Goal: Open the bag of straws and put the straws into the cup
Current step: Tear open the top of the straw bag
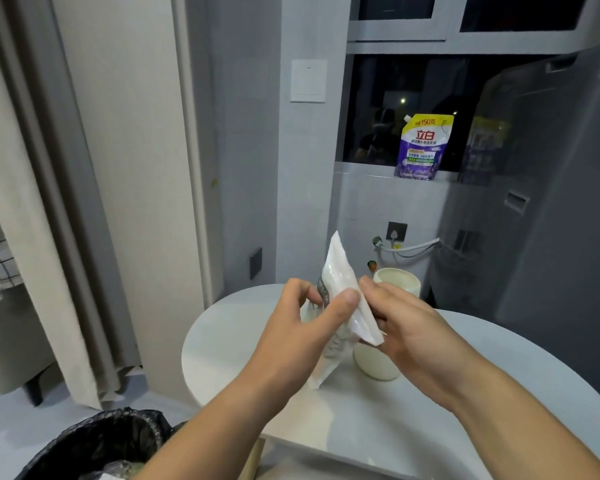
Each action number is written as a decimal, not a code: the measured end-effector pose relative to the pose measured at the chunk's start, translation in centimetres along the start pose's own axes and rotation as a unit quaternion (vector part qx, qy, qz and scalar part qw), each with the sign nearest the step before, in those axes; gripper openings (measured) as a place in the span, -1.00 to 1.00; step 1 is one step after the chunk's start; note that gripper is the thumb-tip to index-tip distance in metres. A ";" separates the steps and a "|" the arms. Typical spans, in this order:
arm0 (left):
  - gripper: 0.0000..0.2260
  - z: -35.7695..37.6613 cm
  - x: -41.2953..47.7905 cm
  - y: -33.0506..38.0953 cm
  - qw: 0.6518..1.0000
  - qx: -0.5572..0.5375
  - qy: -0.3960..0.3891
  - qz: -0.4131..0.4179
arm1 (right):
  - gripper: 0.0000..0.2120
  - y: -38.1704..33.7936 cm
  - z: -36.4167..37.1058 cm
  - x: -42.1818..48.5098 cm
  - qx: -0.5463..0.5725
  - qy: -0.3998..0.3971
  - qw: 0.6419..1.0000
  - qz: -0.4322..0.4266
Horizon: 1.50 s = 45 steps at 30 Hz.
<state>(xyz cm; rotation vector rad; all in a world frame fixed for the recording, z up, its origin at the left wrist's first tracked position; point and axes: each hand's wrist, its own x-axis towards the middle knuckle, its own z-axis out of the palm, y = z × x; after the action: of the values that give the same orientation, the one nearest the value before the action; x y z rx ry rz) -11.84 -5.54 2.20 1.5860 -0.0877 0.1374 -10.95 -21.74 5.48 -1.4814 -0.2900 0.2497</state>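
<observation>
Both hands, left hand (312, 317) and right hand (395, 320), pinch the straw bag (340, 282) upright above the cup (374, 367), seemingly to tear it.

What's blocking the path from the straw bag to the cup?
Nothing visible does. The bag is held up by the left hand and right hand; the cup stands just behind the right hand, its mouth uncovered.

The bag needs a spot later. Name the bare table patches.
Bare table lies between its left rim and the left hand, and right of the right hand. Crowded: the middle, with bag of straws, far cup and near cup.
</observation>
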 end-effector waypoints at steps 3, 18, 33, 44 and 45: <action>-0.52 -0.3 -0.2 -0.1 0.999 0.043 0.013 0.026 | -0.61 0.1 0.2 -0.3 0.020 0.037 0.999 -0.024; -0.80 -0.8 -1.1 0.6 0.995 -0.017 -0.071 0.074 | -0.88 0.8 0.3 -1.9 0.010 0.079 0.996 -0.027; -0.86 -0.3 -1.8 1.5 0.997 -0.043 -0.044 0.049 | -0.82 1.6 1.6 -2.3 -0.146 0.091 0.982 -0.078; -0.86 0.1 -2.3 0.7 0.996 0.071 0.006 0.057 | -0.83 2.9 2.6 -2.0 -0.191 0.179 0.961 -0.095; -0.86 0.2 -2.3 0.6 0.995 0.076 0.008 0.059 | -0.83 3.1 2.6 -2.0 -0.191 0.182 0.960 -0.093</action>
<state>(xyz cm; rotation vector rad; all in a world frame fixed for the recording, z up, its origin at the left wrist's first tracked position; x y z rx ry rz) -14.19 -5.84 2.51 1.7306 -0.1621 0.2545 -13.66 -19.75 2.53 -1.8317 -0.1813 -0.2447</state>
